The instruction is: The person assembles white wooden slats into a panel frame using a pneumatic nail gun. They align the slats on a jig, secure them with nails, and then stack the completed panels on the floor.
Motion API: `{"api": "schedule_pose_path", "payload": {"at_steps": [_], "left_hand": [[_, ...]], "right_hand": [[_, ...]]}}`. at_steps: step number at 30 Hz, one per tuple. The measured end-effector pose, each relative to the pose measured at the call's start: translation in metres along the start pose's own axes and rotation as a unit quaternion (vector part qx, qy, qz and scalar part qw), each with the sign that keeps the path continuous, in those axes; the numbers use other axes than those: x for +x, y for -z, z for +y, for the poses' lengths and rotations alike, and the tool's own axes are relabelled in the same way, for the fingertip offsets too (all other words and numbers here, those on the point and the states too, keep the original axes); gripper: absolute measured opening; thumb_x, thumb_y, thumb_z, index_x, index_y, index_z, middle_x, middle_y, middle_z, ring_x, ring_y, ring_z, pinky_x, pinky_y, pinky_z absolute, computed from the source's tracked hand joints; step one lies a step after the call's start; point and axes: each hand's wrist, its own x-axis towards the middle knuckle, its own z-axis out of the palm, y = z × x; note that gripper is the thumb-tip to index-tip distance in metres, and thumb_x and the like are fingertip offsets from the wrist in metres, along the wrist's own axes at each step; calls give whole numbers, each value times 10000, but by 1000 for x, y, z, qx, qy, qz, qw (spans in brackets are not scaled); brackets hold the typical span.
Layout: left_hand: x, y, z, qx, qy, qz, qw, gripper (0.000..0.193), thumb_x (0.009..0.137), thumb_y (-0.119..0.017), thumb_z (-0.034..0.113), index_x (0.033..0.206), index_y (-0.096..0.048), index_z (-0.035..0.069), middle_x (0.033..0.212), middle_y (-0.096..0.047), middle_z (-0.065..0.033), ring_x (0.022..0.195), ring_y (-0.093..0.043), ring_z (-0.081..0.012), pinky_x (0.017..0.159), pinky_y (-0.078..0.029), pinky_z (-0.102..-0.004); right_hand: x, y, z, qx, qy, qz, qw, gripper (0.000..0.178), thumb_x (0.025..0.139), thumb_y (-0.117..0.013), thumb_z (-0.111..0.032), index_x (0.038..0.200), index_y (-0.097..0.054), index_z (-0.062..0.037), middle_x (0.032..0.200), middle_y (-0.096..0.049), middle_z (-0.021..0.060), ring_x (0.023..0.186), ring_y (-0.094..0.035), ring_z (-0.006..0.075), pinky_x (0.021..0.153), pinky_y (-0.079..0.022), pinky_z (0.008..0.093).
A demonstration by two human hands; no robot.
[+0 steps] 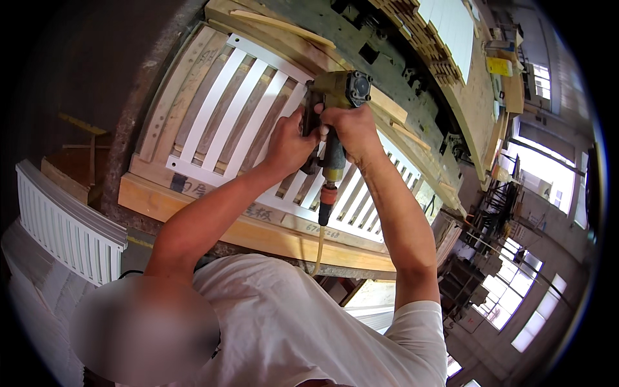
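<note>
A white slatted panel [249, 48] lies flat inside a wooden frame [187, 209] on the workbench. Over its far rail is a pneumatic nail gun [335, 87], dull yellow and black, its head tilted away from me. My right hand [353, 129] wraps round the gun's handle near the head. My left hand [287, 142] is closed on the dark part at the gun's left side, its fingertips close to my right fingers. A pale air hose [320, 248] runs from the handle's orange coupling toward my body. The gun's tip is hidden.
Loose wooden strips [284, 27] lie along the frame's far side. White slatted panels [68, 222] are stacked at lower left. Beyond the dark bench surface, stacked boards [429, 42] stand at upper right, with a yellow box [499, 66] farther right.
</note>
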Motion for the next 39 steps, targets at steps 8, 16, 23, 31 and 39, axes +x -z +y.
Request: {"api": "schedule_pose_path", "payload": {"at_steps": [8, 16, 23, 31, 39], "left_hand": [[5, 22, 17, 37, -37, 76, 996, 313, 754, -739, 92, 1010, -587, -4, 780, -679, -154, 747, -681, -321, 646, -518, -394], [4, 22, 15, 7, -39, 83, 996, 290, 765, -711, 52, 1013, -575, -9, 780, -677, -154, 728, -682, -305, 647, -518, -379], [2, 27, 19, 22, -37, 75, 996, 298, 797, -669, 30, 1072, -557, 2, 692, -565, -74, 615, -491, -171, 612, -435, -314], [10, 48, 29, 67, -22, 120, 990, 342, 759, -717, 84, 1069, -590, 13, 778, -682, -146, 744, -673, -333, 669, -519, -412], [15, 52, 19, 54, -15, 131, 990, 298, 756, -702, 66, 1029, -592, 16, 800, -679, -156, 754, -663, -335, 670, -509, -411]], "right_hand": [[8, -20, -20, -36, 1, -41, 999, 79, 775, -671, -16, 794, -643, 55, 637, -607, 80, 506, -562, 150, 468, -455, 296], [8, -26, -25, -86, 14, -42, 995, 102, 796, -669, -37, 752, -631, 46, 627, -601, 71, 504, -550, 144, 467, -446, 297], [13, -30, -22, -74, 16, -38, 996, 87, 792, -667, -26, 769, -626, 46, 628, -598, 79, 509, -553, 150, 472, -448, 297], [20, -48, -40, -73, 20, -86, 993, 105, 789, -676, -25, 836, -646, 64, 633, -594, 82, 506, -550, 156, 467, -449, 303], [23, -60, -44, -99, 3, -73, 992, 103, 792, -680, -33, 824, -640, 56, 638, -590, 77, 505, -543, 146, 466, -447, 302]]}}
